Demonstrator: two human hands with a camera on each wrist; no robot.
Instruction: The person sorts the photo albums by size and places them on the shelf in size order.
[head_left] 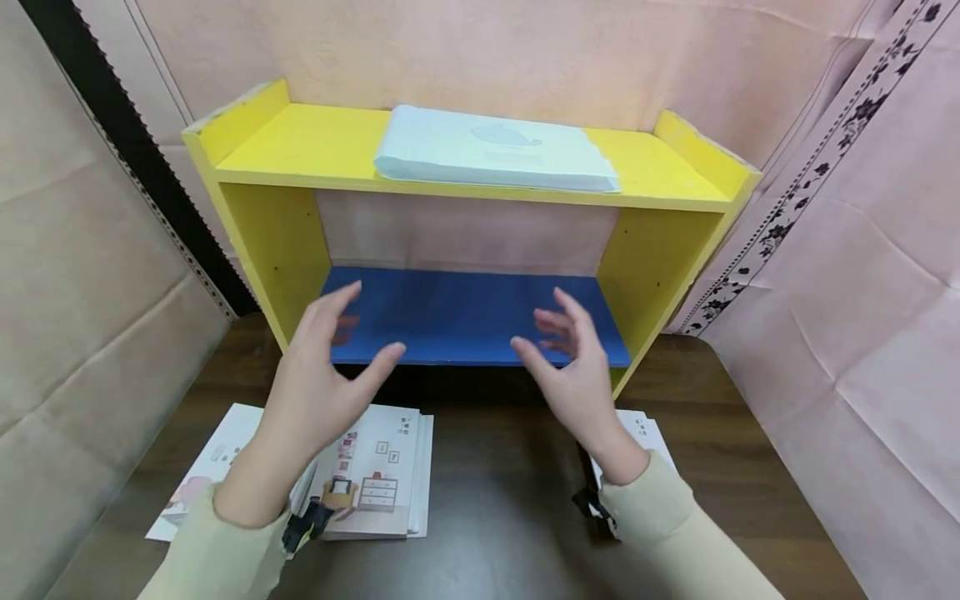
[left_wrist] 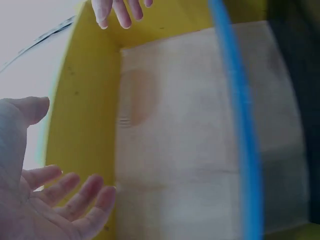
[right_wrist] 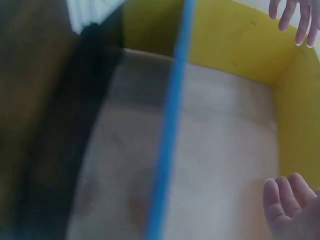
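Both hands are held apart in the air before a small shelf unit with yellow sides and top (head_left: pixel 322 137) and a blue lower board (head_left: pixel 450 317). My left hand (head_left: pixel 318 383) has spread, relaxed fingers and holds nothing. Opposite it, my right hand (head_left: pixel 573 379) faces inward, thumb apart from the fingers, also holding nothing. On the yellow top lies a flat, pale blue folded item (head_left: pixel 495 150) with a whale print; its exact kind is unclear. The left wrist view shows the left palm (left_wrist: pixel 65 210) near a yellow side, and the right wrist view shows the right fingers (right_wrist: pixel 287 197).
White printed booklets (head_left: pixel 386 475) lie on the dark wooden table (head_left: pixel 495 500) by the left forearm, with another printed sheet or booklet (head_left: pixel 198 467) farther left. More white paper (head_left: pixel 647 433) is partly hidden behind the right wrist. Pale cloth (head_left: pixel 847 400) hangs around the table.
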